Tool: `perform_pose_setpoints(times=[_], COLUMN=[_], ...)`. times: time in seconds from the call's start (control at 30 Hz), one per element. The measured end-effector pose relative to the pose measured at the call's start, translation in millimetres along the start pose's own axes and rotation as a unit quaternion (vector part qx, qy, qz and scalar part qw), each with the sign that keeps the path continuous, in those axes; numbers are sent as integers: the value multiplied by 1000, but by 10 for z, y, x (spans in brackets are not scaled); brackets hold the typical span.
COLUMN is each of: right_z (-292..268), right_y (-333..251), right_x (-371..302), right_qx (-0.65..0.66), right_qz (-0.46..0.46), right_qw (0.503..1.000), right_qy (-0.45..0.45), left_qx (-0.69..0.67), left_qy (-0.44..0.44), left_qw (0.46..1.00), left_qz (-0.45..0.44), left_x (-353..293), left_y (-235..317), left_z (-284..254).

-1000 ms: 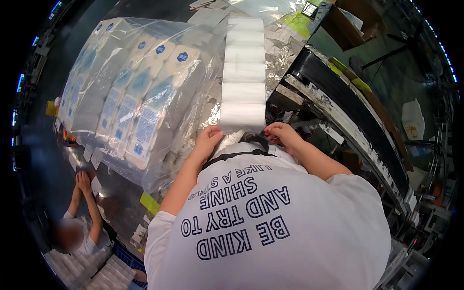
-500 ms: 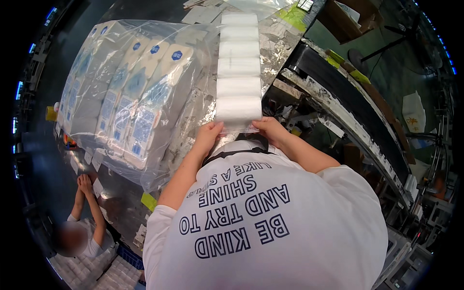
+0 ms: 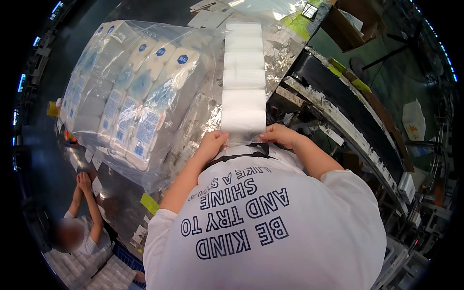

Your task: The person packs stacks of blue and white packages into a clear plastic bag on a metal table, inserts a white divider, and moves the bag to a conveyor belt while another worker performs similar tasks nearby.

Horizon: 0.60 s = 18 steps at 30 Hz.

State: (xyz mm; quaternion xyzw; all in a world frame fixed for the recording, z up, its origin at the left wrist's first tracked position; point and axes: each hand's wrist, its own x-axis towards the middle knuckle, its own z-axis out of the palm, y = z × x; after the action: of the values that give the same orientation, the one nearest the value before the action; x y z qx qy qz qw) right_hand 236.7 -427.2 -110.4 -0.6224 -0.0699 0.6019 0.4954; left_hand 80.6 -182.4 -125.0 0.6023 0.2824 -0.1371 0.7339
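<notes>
Apparently, left hand and right hand pinch white pack's near edge, conveyor apart.

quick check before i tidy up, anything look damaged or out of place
The table looks worn: right of the white rolls, its shiny top is patchy. The black belt has a side rail blotched with white, perhaps peeling paint. The rolls line up neatly.

Around me lay a dark, greenish workshop floor in dim light.
Bluish-white lights glowed along both far sides. To my right ran a black conveyor, with an open cardboard box and a round-based stand beyond; what looked like machinery stood at the conveyor's near end, too shadowed to tell.
</notes>
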Motion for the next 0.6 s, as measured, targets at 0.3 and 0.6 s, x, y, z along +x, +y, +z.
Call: perform_pose_setpoints(times=[0.3, 0.6], right_z=[-6, 105], right_y=[-503, -1109], right_x=[156, 369], right_qx=[251, 454], right_qz=[-128, -99], right_qw=[958, 878], right_qy=[42, -115], left_qx=[-11, 368], left_qy=[8, 64], left_qw=[998, 820], left_qz=[62, 435], left_x=[-139, -955], left_y=[88, 1262], left_z=[62, 423])
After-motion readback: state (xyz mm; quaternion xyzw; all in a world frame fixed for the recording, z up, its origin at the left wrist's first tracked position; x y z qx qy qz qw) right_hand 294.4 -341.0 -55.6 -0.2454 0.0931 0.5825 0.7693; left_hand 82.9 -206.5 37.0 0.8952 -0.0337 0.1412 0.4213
